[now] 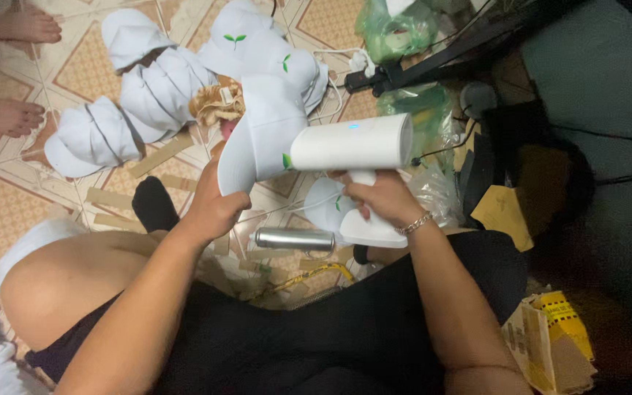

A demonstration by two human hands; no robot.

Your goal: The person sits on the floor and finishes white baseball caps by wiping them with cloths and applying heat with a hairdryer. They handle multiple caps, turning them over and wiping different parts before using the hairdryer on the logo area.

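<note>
My left hand (212, 207) grips the brim of a white cap (265, 132) with a small green leaf mark, holding it up over the floor. My right hand (378, 196), with a chain bracelet on the wrist, is closed around the handle of a white handheld steamer (352, 144). The steamer's barrel lies level and its left end touches the cap's side. Below the hands a silver metal cylinder (294, 238) lies on the floor.
Piles of white caps (148, 88) lie on the patterned tile floor (82, 69), with cardboard strips (161, 155) scattered about. Another person's bare feet (9, 73) are at upper left. Green plastic bags (396, 33), a black stand (440, 58) and torn cardboard (550, 344) sit on the right.
</note>
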